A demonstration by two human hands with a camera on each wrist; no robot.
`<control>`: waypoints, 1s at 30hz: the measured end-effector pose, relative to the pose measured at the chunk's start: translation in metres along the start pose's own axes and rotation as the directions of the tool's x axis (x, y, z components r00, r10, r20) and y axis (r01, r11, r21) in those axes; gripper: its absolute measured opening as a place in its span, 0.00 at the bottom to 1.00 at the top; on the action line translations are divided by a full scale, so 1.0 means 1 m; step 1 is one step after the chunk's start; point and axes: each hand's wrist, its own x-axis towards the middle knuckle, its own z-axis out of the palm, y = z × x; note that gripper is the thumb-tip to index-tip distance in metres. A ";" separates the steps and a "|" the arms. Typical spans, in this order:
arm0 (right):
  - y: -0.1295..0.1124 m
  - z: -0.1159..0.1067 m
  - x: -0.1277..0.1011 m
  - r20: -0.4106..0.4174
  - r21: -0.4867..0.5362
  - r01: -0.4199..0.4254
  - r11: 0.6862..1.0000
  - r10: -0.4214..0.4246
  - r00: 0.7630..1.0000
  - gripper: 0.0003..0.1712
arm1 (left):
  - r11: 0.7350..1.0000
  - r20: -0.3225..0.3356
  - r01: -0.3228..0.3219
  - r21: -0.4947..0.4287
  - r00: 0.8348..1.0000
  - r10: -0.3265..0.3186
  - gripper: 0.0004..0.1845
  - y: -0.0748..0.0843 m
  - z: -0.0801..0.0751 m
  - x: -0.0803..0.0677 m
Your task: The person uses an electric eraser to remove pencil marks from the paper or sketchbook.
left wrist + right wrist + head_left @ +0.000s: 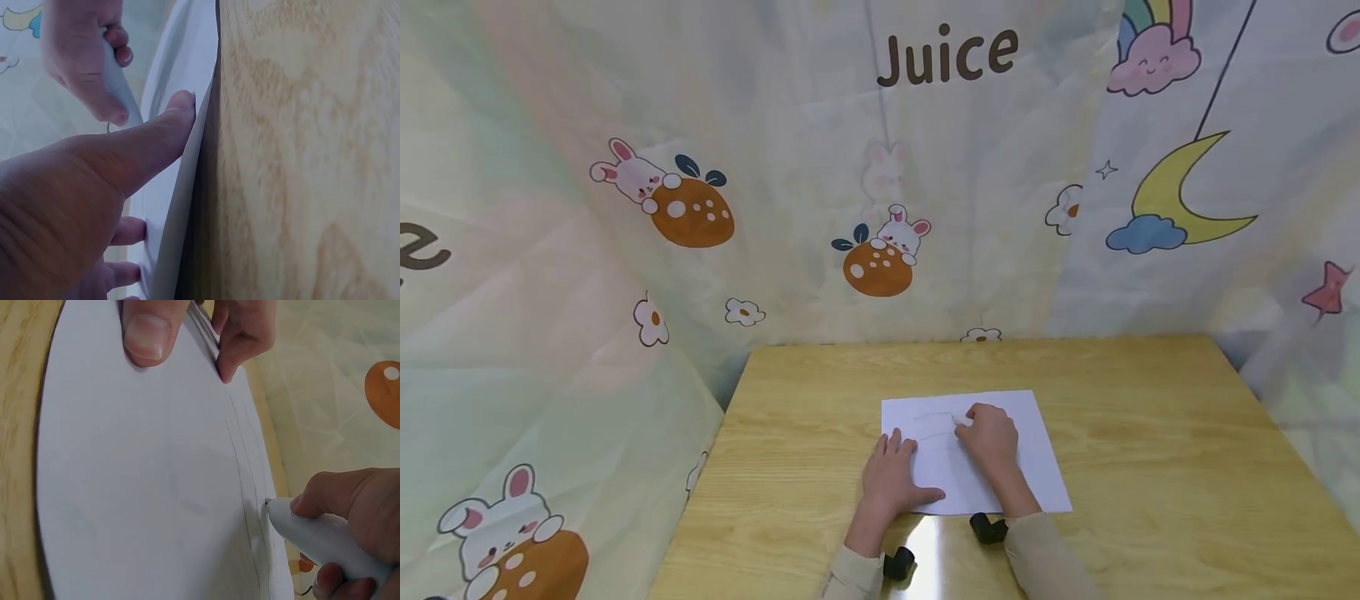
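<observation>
A white sheet of paper [1033, 471] lies on the wooden table, with thin curved lines [240, 469] across its far part; whether these are drawn or cut cannot be told. My left hand [889, 483] rests on the sheet's left side, fingers spread and thumb reaching over the near part. In my right hand [996, 442] is a thick white pen-shaped tool [319, 534], gripped between thumb and fingers. Its small metal tip [268, 501] meets the paper near the far edge. In the left wrist view, the paper's near edge stands slightly off the table.
The wooden table [1165, 467] extends on both sides of the sheet. Behind it hangs a printed cloth backdrop [790, 208] with rabbits, fruit and a moon. Black wrist devices, one [988, 529] on the right and another [898, 564] on the left, sit by the sleeves.
</observation>
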 end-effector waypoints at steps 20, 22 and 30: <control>0.003 -0.001 -0.001 0.022 0.023 -0.006 1.000 0.005 1.000 0.13 | 0.998 -0.011 -0.016 0.054 1.000 0.016 0.51 -0.005 0.002 -0.001; 0.003 0.000 0.002 0.007 0.034 0.019 0.999 -0.019 1.000 0.13 | 0.998 -0.028 -0.016 0.056 0.999 0.017 0.51 -0.006 0.001 0.000; 0.004 0.002 0.003 -0.005 0.028 0.001 1.000 0.000 1.000 0.12 | 0.999 -0.014 -0.019 0.032 1.000 0.020 0.51 -0.004 0.003 0.002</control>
